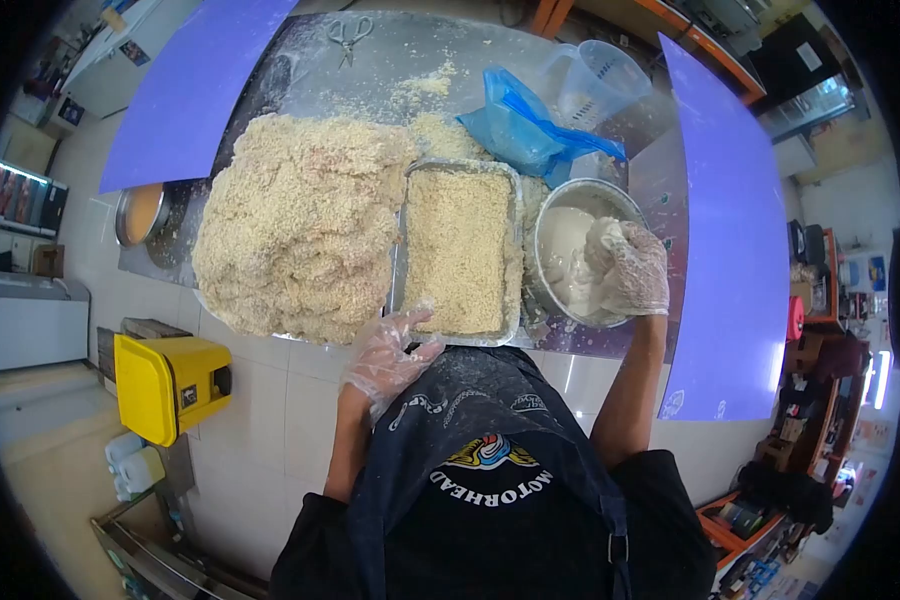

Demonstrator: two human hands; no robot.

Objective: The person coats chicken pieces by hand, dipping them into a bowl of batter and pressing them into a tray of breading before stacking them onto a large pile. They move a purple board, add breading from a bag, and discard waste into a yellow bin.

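My right hand, in a clear glove coated with batter, is closed at the right side of a metal bowl of pale, thick batter. What it grips is hard to make out under the coating. My left hand, also gloved, has its fingers apart at the near left corner of a foil-lined rectangular tray. Pale crumbs fill that tray. Left of it rises a large crumb-covered heap.
Behind the tray lie a blue plastic bag and a clear measuring jug. Scissors rest at the table's back. Purple panels flank both sides. An orange-filled bowl sits left; a yellow bin stands on the floor.
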